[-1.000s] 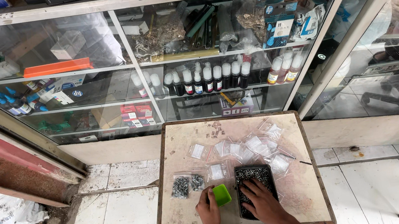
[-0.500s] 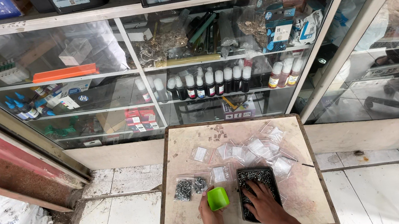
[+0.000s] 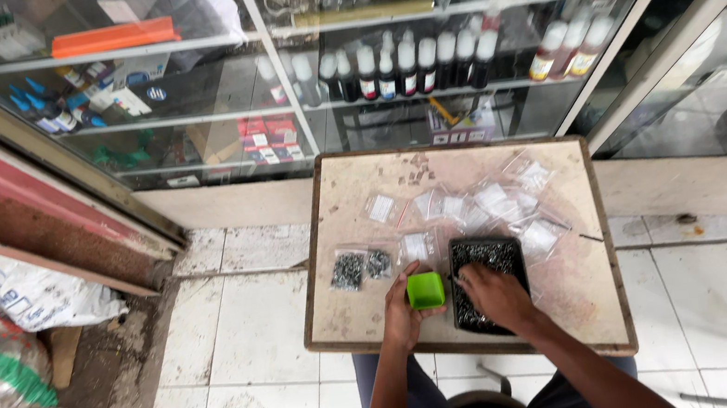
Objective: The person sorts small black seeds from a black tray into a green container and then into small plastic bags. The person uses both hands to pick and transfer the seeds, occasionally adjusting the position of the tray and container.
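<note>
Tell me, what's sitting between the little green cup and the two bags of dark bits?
Nothing. In the head view, only bare tabletop lies between the green cup, held by the left hand, and the two filled bags. An empty clear bag sits just above that stretch.

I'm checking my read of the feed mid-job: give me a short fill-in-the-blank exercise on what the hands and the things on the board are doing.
1. The left hand holds a small ____ cup.
2. The right hand rests in a ____ tray filled with small dark parts.
3. Two filled bags of dark parts lie to the ____ of the cup, as the camera sees it.
4. Empty clear bags lie on the wooden board, between the tray and the glass ____.

Missing words: green; black; left; cabinet
</note>
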